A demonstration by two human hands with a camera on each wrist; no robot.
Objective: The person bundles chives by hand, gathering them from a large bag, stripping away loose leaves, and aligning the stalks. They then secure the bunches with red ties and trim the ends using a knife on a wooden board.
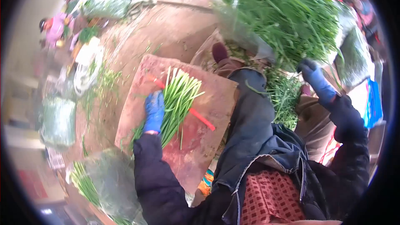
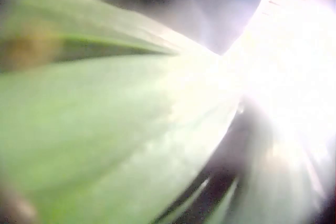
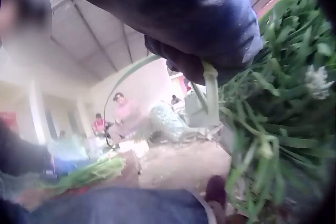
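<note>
Checked shirt (image 1: 268, 193) nearest. Left hand (image 1: 154, 110), nine o'clock: fingers together on stalks (image 1: 181, 93). Right hand (image 1: 318, 79), three: clamped on stem (image 3: 211, 98). Align pale ends.

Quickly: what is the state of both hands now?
Left hand: on the stalk bundle; grip cannot be told.
Right hand: closed, apparently holding a green stalk.

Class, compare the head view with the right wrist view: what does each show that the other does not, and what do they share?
Only the head view: the patterned top and a red strip on the board.
Only the right wrist view: the beamed roof, and a white, flower-like cluster among the greens.
Both: the left hand at the bundle of stalks, the right hand, and the greens.
</note>
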